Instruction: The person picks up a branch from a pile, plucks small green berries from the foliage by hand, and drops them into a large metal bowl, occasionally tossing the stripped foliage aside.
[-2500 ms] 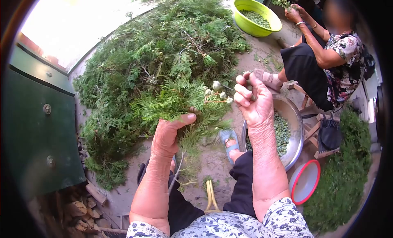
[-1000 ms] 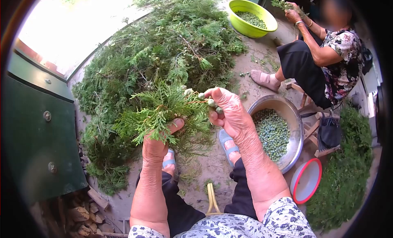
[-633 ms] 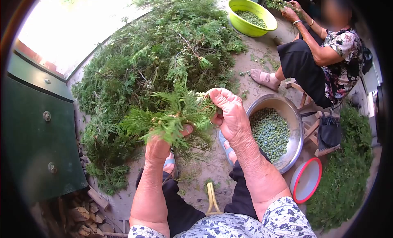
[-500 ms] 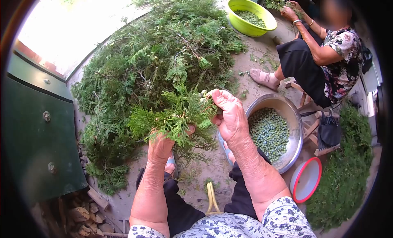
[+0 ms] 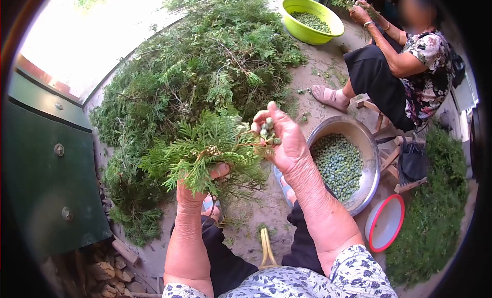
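My left hand (image 5: 195, 188) is closed around the stem end of a cypress sprig (image 5: 202, 149) with flat green foliage. Its thumb lies across the stem. At the sprig's right side, my right hand (image 5: 288, 147) holds several small round green cones (image 5: 267, 130) in its curled fingers, with the thumb raised. A thin reddish twig runs from the sprig to those cones. Just right of my right hand, a metal basin (image 5: 370, 170) holds many loose green cones (image 5: 336, 165).
A large heap of cypress branches (image 5: 169, 88) lies ahead. Beyond it stands a yellow-green basin (image 5: 312, 36) with cones. A seated person (image 5: 410, 67) at right handles another sprig. A red-rimmed bowl (image 5: 383, 226), stripped greenery (image 5: 428, 221) and a green door (image 5: 46, 175) flank me.
My right hand has turned its palm up and its fingers have loosened, showing the cones. My left hand and the sprig have shifted slightly left and down.
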Demonstrator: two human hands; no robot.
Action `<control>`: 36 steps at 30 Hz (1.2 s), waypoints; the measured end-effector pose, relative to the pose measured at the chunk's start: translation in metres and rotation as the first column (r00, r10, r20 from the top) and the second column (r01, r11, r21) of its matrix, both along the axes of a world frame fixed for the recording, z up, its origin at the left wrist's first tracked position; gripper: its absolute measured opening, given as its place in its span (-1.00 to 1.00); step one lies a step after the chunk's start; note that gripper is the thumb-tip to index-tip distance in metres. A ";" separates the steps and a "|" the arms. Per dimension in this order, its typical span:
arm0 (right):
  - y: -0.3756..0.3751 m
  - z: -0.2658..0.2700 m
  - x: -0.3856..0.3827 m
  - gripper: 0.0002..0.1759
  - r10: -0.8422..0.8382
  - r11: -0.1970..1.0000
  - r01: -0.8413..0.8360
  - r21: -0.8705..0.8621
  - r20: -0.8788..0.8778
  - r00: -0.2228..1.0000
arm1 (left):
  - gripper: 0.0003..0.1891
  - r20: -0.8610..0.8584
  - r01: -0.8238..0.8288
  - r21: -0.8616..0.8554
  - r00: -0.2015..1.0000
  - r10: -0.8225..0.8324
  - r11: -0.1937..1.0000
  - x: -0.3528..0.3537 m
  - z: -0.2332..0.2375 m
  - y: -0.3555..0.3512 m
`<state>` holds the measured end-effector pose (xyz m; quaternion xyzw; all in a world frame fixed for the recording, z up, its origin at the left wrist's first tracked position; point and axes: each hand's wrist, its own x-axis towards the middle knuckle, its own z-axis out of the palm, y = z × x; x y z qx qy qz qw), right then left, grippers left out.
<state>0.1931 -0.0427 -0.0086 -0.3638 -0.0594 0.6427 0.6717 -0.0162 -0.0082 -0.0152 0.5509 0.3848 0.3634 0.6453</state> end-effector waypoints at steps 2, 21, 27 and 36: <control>0.000 0.001 -0.006 -0.68 0.034 0.999 -0.033 -0.027 0.029 0.999 | -0.68 0.046 -0.010 0.063 0.999 0.007 0.998 -0.004 -0.007 0.001; -0.006 0.016 -0.010 -0.70 0.293 0.931 -0.260 0.257 -0.098 0.951 | -0.61 -0.239 0.105 0.060 0.967 -0.088 0.993 -0.004 0.025 0.004; -0.008 0.011 -0.004 -0.63 0.377 0.891 -0.344 0.297 -0.060 0.924 | -0.62 -0.237 0.117 -0.011 0.965 -0.117 0.993 -0.004 0.032 0.008; -0.005 0.013 -0.005 -0.49 0.400 0.859 -0.447 0.250 0.217 0.890 | -0.70 -0.343 0.165 0.131 0.933 -0.112 0.978 -0.010 0.022 0.011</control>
